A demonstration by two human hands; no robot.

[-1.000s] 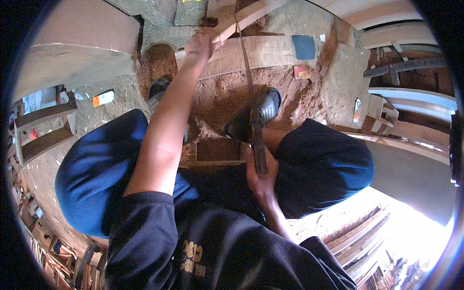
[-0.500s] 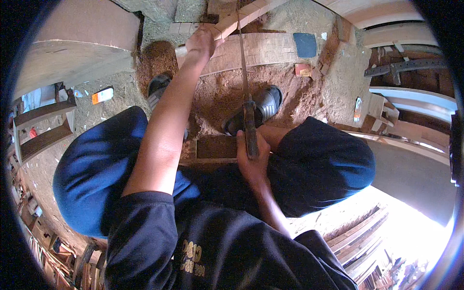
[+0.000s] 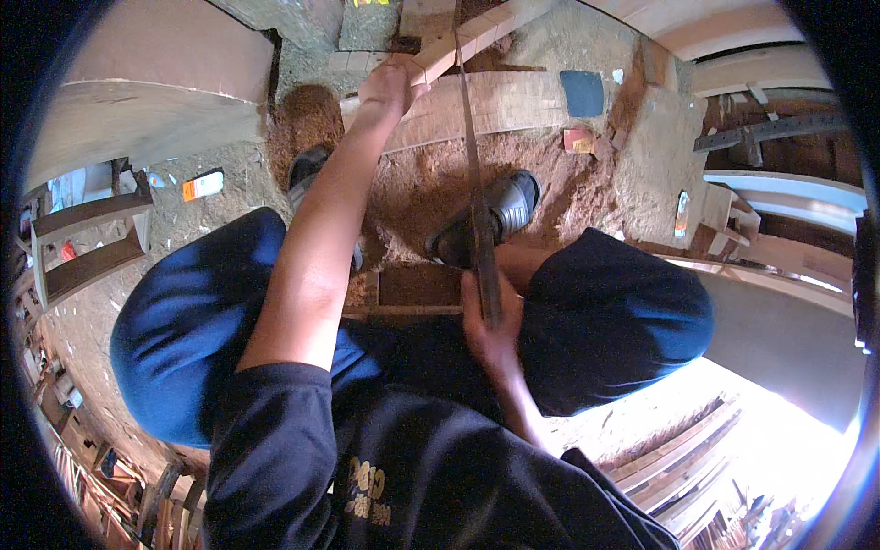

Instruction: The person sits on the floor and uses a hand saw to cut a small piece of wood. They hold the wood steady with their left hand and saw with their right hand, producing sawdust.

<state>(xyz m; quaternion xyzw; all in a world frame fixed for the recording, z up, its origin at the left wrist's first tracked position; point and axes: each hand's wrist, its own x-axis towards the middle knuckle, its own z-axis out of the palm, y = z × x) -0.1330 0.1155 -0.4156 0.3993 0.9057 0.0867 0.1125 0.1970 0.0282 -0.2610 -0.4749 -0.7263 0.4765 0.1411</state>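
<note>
Up at twelve o'clock, the wood strip (image 3: 495,29) slants towards one, its far end sliced off by the top edge. At half past eleven, the left hand (image 3: 390,92) is closed round its near end, fingers mostly tucked out of sight. Just off centre towards five, here's the right hand (image 3: 490,321), wrapped round the handle of the saw (image 3: 472,156), some fingers hidden underneath. That slim blade points to twelve and meets the strip; I can't pick out teeth, nor how deep it sits. It crosses the right shoe (image 3: 513,203) at one o'clock, while the forearm covers much of the left shoe (image 3: 304,165) at ten. Over at four, glare swallows everything beyond the stacked boards (image 3: 678,449).
</note>
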